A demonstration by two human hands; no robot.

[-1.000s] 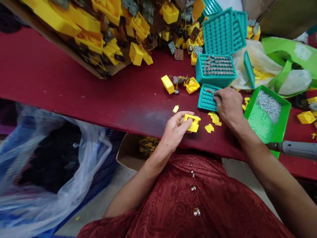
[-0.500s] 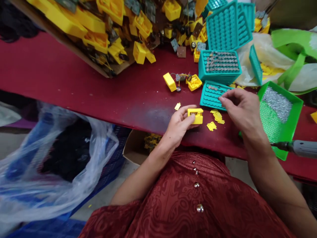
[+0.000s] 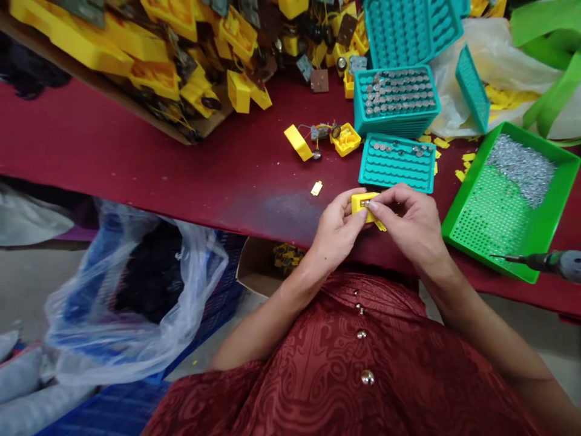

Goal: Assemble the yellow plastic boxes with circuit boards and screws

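One yellow casing (image 3: 357,209) is gripped by the left hand (image 3: 338,227) over the near edge of one table (image 3: 236,188). One small silver piece (image 3: 367,203) is pinched at its opening by the right hand (image 3: 408,224). Just beyond, one sparsely filled teal tray (image 3: 394,175) is noted. Two yellow shells (image 3: 345,139), one loose yellow plate (image 3: 316,188) and one green basket (image 3: 490,215) are also recorded.

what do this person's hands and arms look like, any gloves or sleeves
The left hand and right hand are bare, with no gloves or watch visible. The forearms are uncovered. The left sleeve is dark red, matching the patterned garment with round silvery buttons; the right sleeve is out of view.
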